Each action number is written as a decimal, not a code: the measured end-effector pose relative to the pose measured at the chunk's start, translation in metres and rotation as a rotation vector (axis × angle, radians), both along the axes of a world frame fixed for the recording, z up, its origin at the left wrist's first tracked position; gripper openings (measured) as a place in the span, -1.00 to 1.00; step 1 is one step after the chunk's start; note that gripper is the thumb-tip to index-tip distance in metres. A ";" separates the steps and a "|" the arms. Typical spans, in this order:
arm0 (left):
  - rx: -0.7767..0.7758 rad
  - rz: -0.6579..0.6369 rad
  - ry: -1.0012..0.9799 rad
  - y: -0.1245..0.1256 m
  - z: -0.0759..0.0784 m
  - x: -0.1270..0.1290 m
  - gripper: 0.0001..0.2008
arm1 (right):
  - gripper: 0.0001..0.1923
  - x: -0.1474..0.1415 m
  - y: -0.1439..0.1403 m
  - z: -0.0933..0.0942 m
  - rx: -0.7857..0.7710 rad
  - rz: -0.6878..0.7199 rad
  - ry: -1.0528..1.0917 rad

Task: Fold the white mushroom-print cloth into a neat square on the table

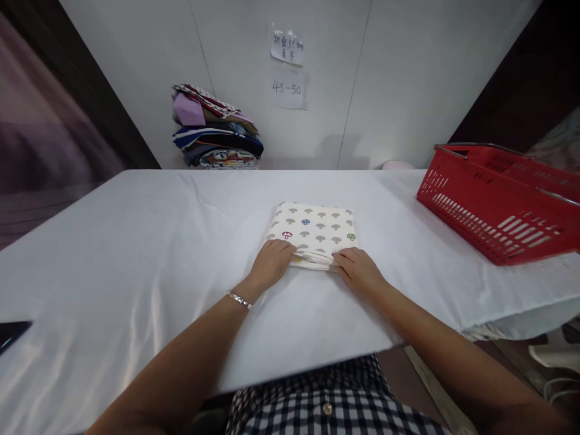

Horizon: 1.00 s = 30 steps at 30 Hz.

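Note:
A cream cloth (312,226) printed with grey, red, blue and green mushrooms lies folded into a neat rectangle on the white-covered table (149,241). Its near edge shows several stacked layers. My left hand (273,260) grips the near left corner, fingers over the top. At the near right corner, my right hand (360,270) has its fingers closed on the layered edge. The thumbs are mostly hidden. A silver bracelet (238,299) sits on my left wrist.
A stack of folded fabrics (217,130) stands by the wall at the back left. To the right rests a red plastic basket (489,211). Two paper notes (290,89) hang on the wall. A dark flat object (12,333) lies at the left edge.

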State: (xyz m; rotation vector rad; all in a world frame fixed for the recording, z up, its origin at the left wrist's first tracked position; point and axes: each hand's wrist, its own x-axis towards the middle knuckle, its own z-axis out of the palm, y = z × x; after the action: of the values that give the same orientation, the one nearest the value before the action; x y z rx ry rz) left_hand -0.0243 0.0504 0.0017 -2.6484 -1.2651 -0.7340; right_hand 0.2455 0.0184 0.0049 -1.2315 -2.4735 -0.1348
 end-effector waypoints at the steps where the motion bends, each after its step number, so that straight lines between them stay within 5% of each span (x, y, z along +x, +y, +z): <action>1: 0.000 0.003 -0.005 0.000 0.000 0.000 -0.86 | -0.72 0.001 0.000 0.000 -0.001 0.007 -0.026; 11: 0.006 -0.037 -0.026 -0.002 -0.003 -0.001 -0.68 | -0.62 0.006 0.003 0.001 0.019 -0.022 -0.051; 18: 0.018 -0.041 -0.011 -0.002 0.003 -0.003 -0.75 | -0.64 0.010 0.006 0.000 0.121 0.001 -0.019; 25: -0.045 -0.132 -0.015 -0.009 0.005 -0.015 -0.63 | -0.66 0.013 -0.001 -0.001 0.028 0.063 -0.025; 30: 0.003 -0.091 -0.042 -0.003 0.003 -0.016 -0.74 | -0.65 0.003 -0.006 0.002 0.032 -0.005 0.001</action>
State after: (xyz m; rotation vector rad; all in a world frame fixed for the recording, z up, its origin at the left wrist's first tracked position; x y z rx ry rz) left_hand -0.0401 0.0471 0.0044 -2.7178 -1.1585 -0.8074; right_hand 0.2482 0.0121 0.0069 -1.2238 -2.4577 -0.1745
